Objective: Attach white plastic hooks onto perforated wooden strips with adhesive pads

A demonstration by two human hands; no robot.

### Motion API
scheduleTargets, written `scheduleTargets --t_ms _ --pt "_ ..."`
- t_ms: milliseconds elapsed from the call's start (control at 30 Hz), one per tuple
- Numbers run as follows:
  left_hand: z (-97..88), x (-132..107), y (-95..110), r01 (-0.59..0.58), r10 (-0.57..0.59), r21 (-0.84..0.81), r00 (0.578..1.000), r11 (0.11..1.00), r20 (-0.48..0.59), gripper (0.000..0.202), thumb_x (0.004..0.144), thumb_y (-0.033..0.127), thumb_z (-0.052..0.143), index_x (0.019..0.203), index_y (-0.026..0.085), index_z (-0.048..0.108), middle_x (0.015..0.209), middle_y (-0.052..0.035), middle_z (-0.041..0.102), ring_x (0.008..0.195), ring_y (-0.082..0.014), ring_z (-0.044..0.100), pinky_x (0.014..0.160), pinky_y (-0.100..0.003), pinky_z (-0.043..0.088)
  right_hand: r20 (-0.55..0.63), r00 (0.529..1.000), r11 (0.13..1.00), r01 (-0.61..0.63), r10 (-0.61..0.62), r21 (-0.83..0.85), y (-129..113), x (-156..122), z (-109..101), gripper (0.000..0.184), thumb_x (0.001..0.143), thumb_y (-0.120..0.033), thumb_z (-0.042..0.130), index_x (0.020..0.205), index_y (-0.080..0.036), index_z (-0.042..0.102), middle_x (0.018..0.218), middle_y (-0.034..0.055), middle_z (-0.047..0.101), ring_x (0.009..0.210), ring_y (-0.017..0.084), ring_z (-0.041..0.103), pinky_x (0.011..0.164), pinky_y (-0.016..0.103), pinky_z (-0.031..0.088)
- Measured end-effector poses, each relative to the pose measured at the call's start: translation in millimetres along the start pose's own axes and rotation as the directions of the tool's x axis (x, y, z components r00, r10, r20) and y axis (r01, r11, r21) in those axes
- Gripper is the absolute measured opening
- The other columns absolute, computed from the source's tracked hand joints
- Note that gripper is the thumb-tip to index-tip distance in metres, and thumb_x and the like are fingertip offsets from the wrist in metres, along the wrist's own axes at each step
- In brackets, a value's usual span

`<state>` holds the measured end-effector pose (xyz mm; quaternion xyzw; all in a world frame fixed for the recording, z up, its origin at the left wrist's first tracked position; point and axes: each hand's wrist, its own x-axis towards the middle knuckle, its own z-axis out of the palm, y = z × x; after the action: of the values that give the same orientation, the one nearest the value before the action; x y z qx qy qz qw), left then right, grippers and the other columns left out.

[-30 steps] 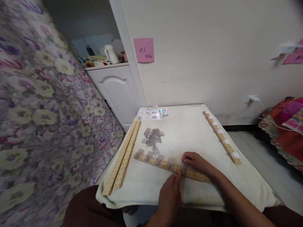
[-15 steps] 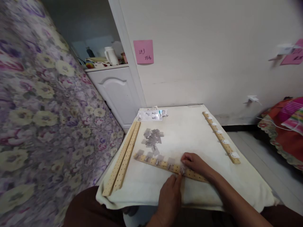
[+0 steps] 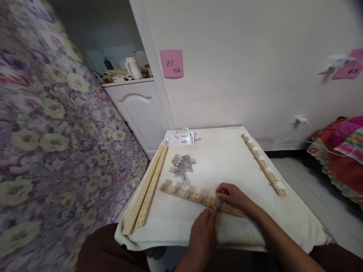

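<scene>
The clear clip (image 3: 218, 204) sits on the wooden strip (image 3: 233, 210), which lies slantwise along the front edge of the tabletop (image 3: 227, 162), its left end further from me than its right. My right hand (image 3: 234, 196) comes over the strip from the far side, narrowed, thumb and fingers bent down and pinched on that clip. My left hand (image 3: 202, 234) comes up from the front edge with its fingers close together and their tips against the strip's near side, right at the clip. Whether it grips anything I cannot tell, since the back of the hand hides the fingertips.

To the left of my hands, more clear clips stand in a row along the same strip, each just beside the next. Behind that row, towards the middle of the tabletop, lies a loose pile of clips (image 3: 181, 165).

Two bare strips (image 3: 147, 190) lie side by side, touching, along the left edge. Another strip (image 3: 262, 164), carrying white pieces spaced along it, lies along the right edge. A flat packet (image 3: 180, 138) rests at the far left corner.

A pink note (image 3: 171, 63) is stuck on the wall behind the tabletop.
</scene>
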<state>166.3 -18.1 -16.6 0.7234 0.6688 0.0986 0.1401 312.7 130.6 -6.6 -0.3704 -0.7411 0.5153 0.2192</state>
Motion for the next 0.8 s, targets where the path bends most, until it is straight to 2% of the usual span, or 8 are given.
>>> scheduleTargets --t_ms 233,500,800 --pt "4.0 0.1 -2.3 -0.016 0.015 -0.017 0.999 1.000 -0.029 0.063 0.080 0.004 0.037 0.141 0.021 0.032 0.106 -0.0096 0.056 0.096 -0.0208 0.051 0.083 -0.033 0.045 0.049 0.998 0.996 -0.045 0.041 0.072 4.2 -1.2 0.5 0.025 0.064 -0.021 0.068 0.088 -0.017 0.060 0.065 -0.0043 0.054 0.059 0.011 0.049 0.055 0.023 0.036" --pt "2.5 0.2 -1.4 -0.009 0.009 -0.024 1.000 1.000 -0.009 0.064 0.080 0.005 0.038 0.142 0.021 0.029 0.107 -0.0100 0.055 0.097 -0.0214 0.050 0.084 -0.034 0.044 0.029 0.999 0.998 -0.046 0.044 0.045 4.1 -1.2 1.7 0.025 0.062 -0.016 0.066 0.086 -0.017 0.060 0.063 -0.0051 0.054 0.058 0.011 0.050 0.053 0.022 0.035" --pt "-2.0 2.0 1.4 0.025 -0.024 -0.010 0.999 1.000 0.035 0.062 0.081 0.006 0.037 0.141 0.021 0.032 0.109 -0.0096 0.056 0.098 -0.0207 0.051 0.085 -0.033 0.044 0.008 0.996 0.990 -0.093 0.093 0.104 5.6 1.0 4.9 0.026 0.058 -0.013 0.067 0.082 -0.016 0.059 0.062 -0.0057 0.054 0.057 0.010 0.050 0.053 0.022 0.036"
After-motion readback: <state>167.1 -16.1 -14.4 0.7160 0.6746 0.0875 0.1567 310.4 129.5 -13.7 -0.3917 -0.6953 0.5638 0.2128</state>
